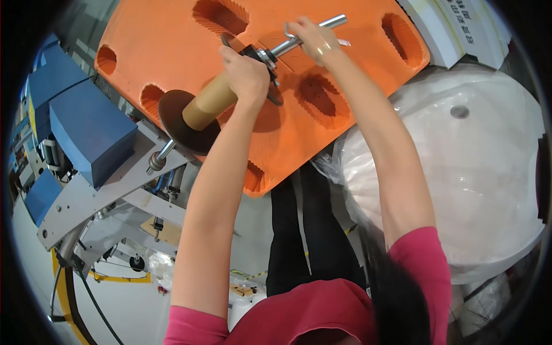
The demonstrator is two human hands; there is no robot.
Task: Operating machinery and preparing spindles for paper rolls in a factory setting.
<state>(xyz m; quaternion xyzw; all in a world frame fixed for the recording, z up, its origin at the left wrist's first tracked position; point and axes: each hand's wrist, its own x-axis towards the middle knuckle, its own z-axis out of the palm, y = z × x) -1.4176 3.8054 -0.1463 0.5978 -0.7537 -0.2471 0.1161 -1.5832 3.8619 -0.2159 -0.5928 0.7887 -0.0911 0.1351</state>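
Observation:
A metal shaft (335, 22) lies slanted over the orange plastic surface (190, 57), carrying a brown cardboard core (210, 102). At the core's lower-left end is a large dark brown disc (178, 118); a second disc (275, 95) at the other end is partly covered by my hand. Beside that second disc sits a black and metal collar (265, 57). My left hand (247, 75) is closed around the core's upper end, against the disc and collar. Farther up the shaft, my right hand (315, 43) closes on a thin bent metal tool (289, 30), its other end poking out past the fingers.
Ribbed hollows (322, 95) dent the orange surface. A machine frame with blue blocks (92, 126) stands at the left, near the shaft's lower end knob (156, 161). At the right sits a large plastic-wrapped roll (460, 167), with white boxes (448, 29) behind.

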